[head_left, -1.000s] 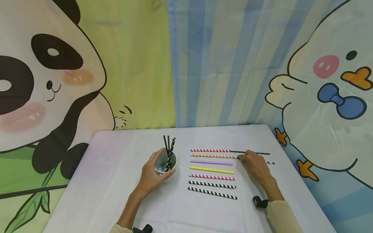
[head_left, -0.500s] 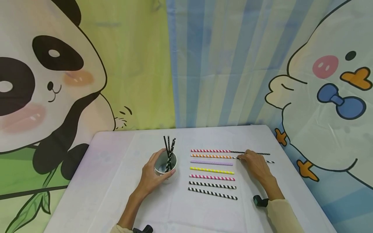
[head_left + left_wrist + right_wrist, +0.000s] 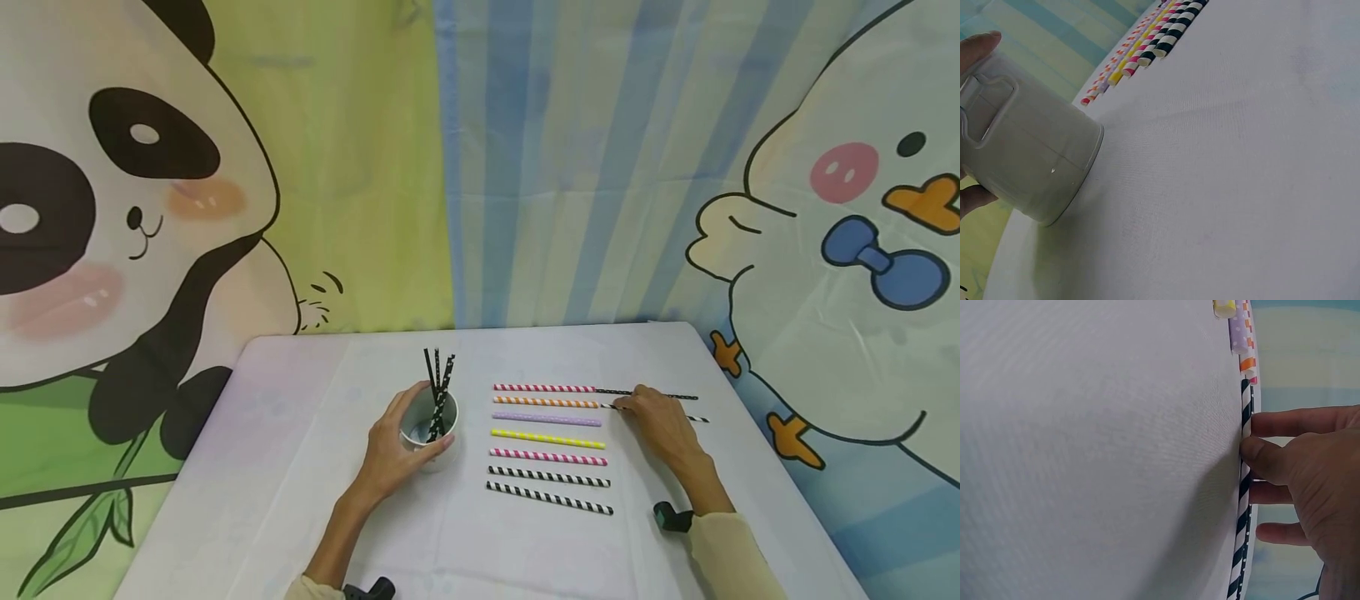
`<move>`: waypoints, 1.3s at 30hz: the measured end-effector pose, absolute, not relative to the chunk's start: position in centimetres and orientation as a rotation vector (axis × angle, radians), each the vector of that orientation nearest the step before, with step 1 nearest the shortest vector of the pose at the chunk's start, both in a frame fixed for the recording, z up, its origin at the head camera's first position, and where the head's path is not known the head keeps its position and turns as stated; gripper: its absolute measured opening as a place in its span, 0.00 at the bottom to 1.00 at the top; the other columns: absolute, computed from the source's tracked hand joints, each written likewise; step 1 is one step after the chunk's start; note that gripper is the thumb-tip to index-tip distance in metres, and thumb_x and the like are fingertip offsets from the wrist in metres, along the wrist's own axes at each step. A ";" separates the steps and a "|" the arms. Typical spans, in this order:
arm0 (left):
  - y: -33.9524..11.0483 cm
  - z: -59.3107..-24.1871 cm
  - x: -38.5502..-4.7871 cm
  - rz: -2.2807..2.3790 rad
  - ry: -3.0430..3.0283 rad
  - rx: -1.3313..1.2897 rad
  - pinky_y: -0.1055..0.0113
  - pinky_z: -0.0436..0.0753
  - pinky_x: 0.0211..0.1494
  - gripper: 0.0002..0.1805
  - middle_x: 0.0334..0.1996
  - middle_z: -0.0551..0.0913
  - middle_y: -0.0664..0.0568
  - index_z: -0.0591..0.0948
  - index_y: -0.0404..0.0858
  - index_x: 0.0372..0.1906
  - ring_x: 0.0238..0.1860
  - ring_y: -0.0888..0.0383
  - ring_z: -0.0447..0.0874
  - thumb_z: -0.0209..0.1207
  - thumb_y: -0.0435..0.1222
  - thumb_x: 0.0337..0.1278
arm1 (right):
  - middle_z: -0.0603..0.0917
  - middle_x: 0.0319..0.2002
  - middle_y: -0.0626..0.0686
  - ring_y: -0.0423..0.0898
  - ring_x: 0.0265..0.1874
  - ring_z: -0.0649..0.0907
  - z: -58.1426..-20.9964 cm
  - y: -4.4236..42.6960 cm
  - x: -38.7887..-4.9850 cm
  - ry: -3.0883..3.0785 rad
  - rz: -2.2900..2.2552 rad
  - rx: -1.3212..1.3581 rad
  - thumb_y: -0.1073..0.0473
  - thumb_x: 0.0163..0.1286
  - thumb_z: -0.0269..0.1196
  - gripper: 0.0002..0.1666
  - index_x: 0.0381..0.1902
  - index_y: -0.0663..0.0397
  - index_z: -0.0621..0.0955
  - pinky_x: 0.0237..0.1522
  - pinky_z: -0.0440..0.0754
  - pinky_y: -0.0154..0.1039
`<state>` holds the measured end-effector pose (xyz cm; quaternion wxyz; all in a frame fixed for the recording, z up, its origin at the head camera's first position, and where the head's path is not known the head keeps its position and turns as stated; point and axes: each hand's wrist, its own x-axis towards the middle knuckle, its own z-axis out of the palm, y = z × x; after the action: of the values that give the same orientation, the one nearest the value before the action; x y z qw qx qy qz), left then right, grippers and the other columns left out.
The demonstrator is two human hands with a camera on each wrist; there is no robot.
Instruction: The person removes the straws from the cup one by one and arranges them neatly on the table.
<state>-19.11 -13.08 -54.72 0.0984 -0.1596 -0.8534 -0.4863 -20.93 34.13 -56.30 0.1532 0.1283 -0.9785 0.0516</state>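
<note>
Right of the cup (image 3: 1041, 147), the thin striped straw (image 3: 1242, 509) lies in line with the orange straw (image 3: 547, 402), ends meeting or nearly so; the step in hand looks like matching this pair. The right hand (image 3: 1325, 472), well right of the cup, pinches the thin straw between thumb and fingers. The left hand (image 3: 393, 442) is curved round the cup, black straws (image 3: 440, 400) inside. Loosening the pinch would likely call for care not to roll the straw.

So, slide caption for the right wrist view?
Right hand pinching a black-and-white straw, in line with an orange-striped straw.
</note>
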 end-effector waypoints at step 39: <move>-13.0 -54.6 -19.1 -1.453 -2.528 -0.472 0.35 0.83 0.64 0.52 0.74 0.78 0.43 0.69 0.57 0.83 0.69 0.39 0.82 0.81 0.54 0.53 | 0.94 0.38 0.58 0.56 0.34 0.91 -52.1 29.4 -19.5 -2.484 0.703 0.124 0.60 0.68 0.79 0.21 0.58 0.54 0.92 0.33 0.86 0.45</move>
<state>-19.05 -13.02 -54.56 0.0940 -0.1592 -0.8520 -0.4897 -19.53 29.38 -52.06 0.2748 0.0463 -0.9241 0.2615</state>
